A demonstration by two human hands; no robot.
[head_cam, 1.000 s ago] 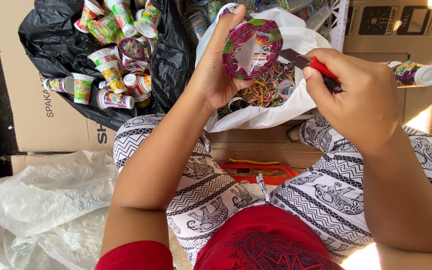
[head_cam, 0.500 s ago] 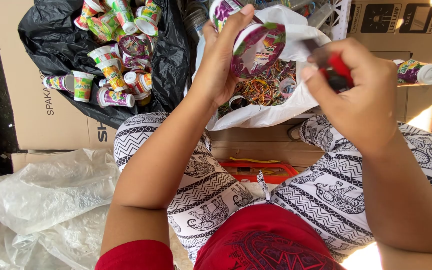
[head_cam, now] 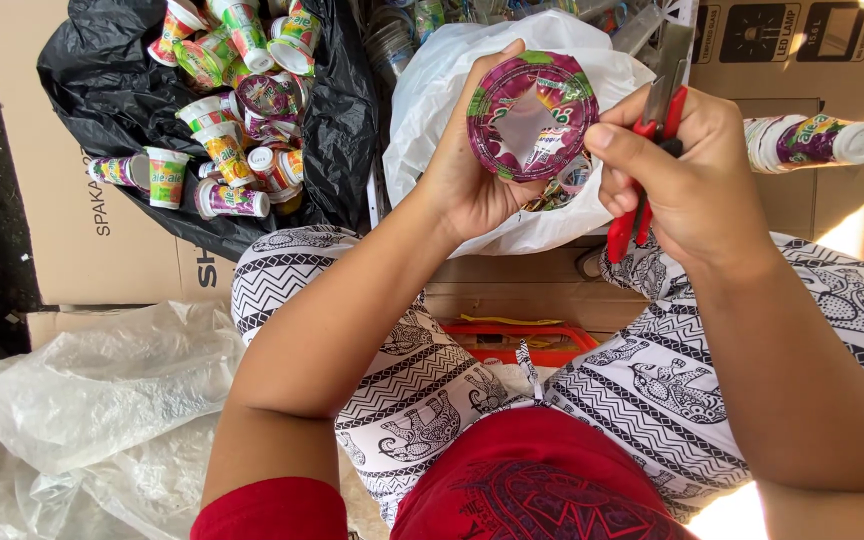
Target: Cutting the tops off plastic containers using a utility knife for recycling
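My left hand (head_cam: pixel 470 170) grips a round purple foil cup lid (head_cam: pixel 497 115) with its middle cut out, holding it face-up over a white plastic bag (head_cam: pixel 432 90). My right hand (head_cam: pixel 687 175) is closed around red-handled scissors (head_cam: pixel 620 232), whose blades point up beside the lid's right edge; its fingertips touch the lid's rim. Both hands are above my lap, which is in black-and-white patterned trousers.
A black plastic bag (head_cam: pixel 112 90) at upper left holds several small colourful plastic cups (head_cam: pixel 214 140). A stack of cups (head_cam: pixel 812 140) lies on cardboard (head_cam: pixel 82 220) at right. Clear plastic sheeting (head_cam: pixel 82 400) is at lower left. An orange tray (head_cam: pixel 512 342) sits between my knees.
The lid has turned in my left hand from tilted back to flat, facing me. My right hand has lifted the scissors from lying across the lid to upright beside it.
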